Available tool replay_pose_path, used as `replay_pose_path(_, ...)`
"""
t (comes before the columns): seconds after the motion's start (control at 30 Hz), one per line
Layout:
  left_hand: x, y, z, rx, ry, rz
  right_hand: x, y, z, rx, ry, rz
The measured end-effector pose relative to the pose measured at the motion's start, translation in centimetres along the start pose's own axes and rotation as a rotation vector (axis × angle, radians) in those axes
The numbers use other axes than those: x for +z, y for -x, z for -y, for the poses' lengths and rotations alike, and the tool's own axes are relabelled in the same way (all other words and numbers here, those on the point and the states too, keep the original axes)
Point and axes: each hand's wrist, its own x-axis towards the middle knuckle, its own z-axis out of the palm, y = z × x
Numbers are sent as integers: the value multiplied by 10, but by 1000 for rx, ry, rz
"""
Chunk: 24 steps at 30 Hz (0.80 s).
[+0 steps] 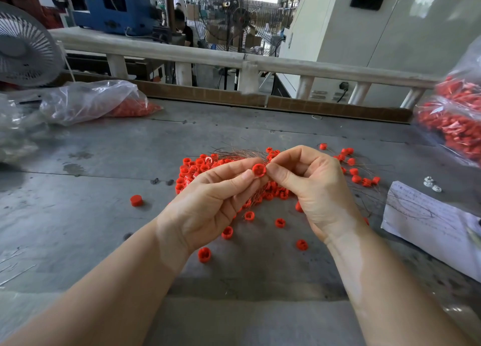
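Meanwhile both hands (263,187) pinch one red cap (259,169) above scattered caps (192,171), wires (239,152).

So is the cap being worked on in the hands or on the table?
In the hands: left hand pinches the red cap above the pile; right hand pinches its edge.

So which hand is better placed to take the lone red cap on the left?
Left, probably: the left hand is nearer the lone cap, though it pinches another cap; the right hand, pinching its rim, lies farther.

Bare left hand (208,197), right hand (312,187)
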Motion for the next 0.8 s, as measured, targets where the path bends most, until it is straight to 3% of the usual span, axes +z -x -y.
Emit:
replay_pose_path(0.47, -1, -1, 1, -13, -23, 64, 1, 0, -3, -23, -40, 6)
replay_pose_path(0.8, -3, -2, 1, 17, 36, 18, 0, 0, -1, -21, -62, 53)
